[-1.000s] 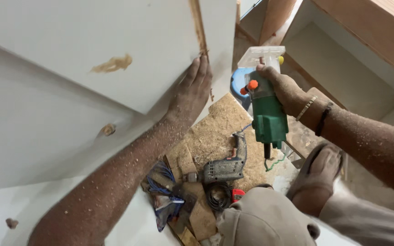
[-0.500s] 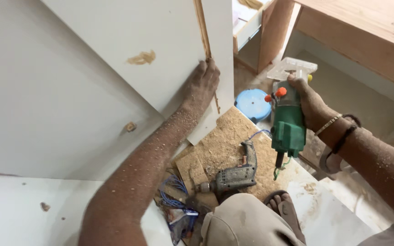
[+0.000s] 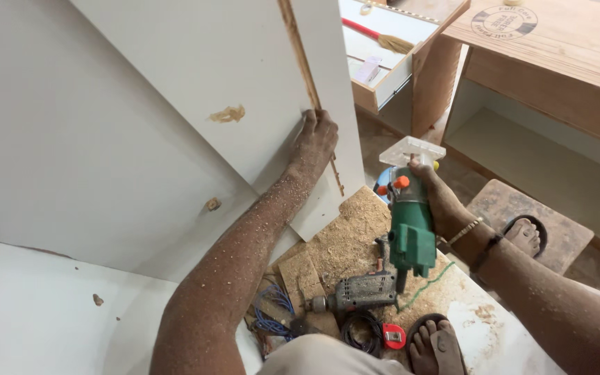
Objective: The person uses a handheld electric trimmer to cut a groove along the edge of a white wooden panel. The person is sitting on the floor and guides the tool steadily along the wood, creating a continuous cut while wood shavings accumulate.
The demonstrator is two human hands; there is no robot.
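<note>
Below the hands, a grey drill point(image 3: 359, 292) lies on sawdust. The right hand point(image 3: 439, 198) grips a green trimmer point(image 3: 409, 226) upright; the left hand point(image 3: 316, 135) presses its fingers on the white panel's point(image 3: 196, 83) raw edge. Beyond the right hand, a round stamp point(image 3: 505, 21) marks the wooden counter point(image 3: 557, 55).

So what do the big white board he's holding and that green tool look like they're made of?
The big white board looks like particleboard under a smooth matte white laminate: its exposed edge is tan and crumbly. The green handheld power tool in the right hand seems to be moulded plastic, with a clear, probably acrylic base and orange knobs.
</note>
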